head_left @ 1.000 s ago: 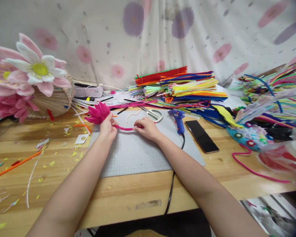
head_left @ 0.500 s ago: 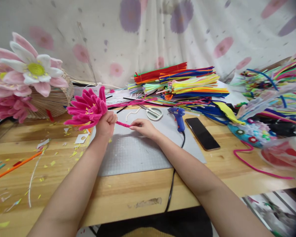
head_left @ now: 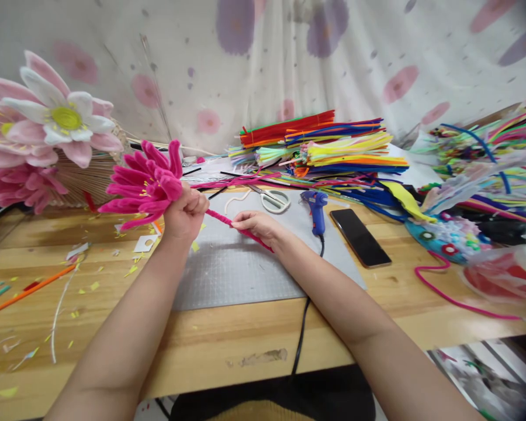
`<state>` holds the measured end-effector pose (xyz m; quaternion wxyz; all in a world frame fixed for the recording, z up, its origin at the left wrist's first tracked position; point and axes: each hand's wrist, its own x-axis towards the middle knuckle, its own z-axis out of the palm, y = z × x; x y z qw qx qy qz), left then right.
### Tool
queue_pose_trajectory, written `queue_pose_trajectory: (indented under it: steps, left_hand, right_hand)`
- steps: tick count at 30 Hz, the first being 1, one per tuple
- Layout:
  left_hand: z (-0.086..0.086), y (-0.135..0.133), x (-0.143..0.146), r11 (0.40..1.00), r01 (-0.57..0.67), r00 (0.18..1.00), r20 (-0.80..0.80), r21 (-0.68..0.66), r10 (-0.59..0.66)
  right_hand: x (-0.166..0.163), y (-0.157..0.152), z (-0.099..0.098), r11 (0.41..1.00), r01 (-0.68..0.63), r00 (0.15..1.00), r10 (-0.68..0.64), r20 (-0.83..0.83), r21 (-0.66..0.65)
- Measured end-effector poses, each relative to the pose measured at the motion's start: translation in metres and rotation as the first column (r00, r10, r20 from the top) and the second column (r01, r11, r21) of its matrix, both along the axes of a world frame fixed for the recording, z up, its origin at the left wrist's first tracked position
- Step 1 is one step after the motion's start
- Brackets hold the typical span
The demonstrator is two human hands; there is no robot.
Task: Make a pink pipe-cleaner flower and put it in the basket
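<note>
My left hand (head_left: 184, 211) is closed in a fist round the base of a magenta pipe-cleaner flower (head_left: 142, 182), whose petals point up and to the left above the table. From the fist a magenta wrapped stem (head_left: 221, 218) slants down to the right. My right hand (head_left: 256, 225) pinches that stem with fingers together, just above the grey cutting mat (head_left: 245, 269). Part of the stem runs under my right hand and is hidden.
Scissors (head_left: 272, 200), a blue glue gun (head_left: 316, 207) with its black cord, and a black phone (head_left: 360, 237) lie on or beside the mat. Stacked coloured pipe cleaners (head_left: 319, 146) fill the back. Large pink and white flowers (head_left: 39, 134) stand at left. Scraps litter the wooden table (head_left: 228, 339).
My left hand has lifted the flower off the table and turned its petals up and leftwards. My right hand has slid along the stem, which now slants instead of lying flat.
</note>
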<state>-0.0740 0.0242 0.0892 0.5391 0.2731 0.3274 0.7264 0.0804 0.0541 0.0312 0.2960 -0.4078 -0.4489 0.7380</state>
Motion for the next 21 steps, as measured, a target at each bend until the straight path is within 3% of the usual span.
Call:
queue_pose_trajectory:
  steps: [6,10,12,15,21]
  left_hand:
    - [-0.011,0.012,0.005,0.995,0.047,0.993,-0.109,0.088,-0.037]
    - [-0.04,0.016,0.019,0.997,0.031,0.964,-0.261,-0.067,-0.048]
    - [-0.057,0.013,0.027,0.988,0.072,0.928,-0.355,-0.137,-0.116]
    - [-0.073,0.007,0.036,0.971,0.176,0.902,-0.367,-0.164,-0.226]
    - [-0.074,0.004,0.036,0.966,0.196,0.876,-0.413,-0.166,-0.249]
  right_hand:
    - [0.001,0.001,-0.001,0.999,0.047,0.999,-0.048,-0.008,-0.017]
    - [0.001,0.004,-0.004,0.996,0.092,0.995,-0.092,-0.038,0.005]
    - [0.002,0.005,-0.005,0.993,0.122,0.991,-0.121,-0.064,0.005]
    - [0.004,0.007,-0.007,0.985,0.17,0.982,-0.171,-0.076,-0.02]
    - [0.007,0.01,-0.01,0.982,0.18,0.98,-0.185,-0.08,-0.059]
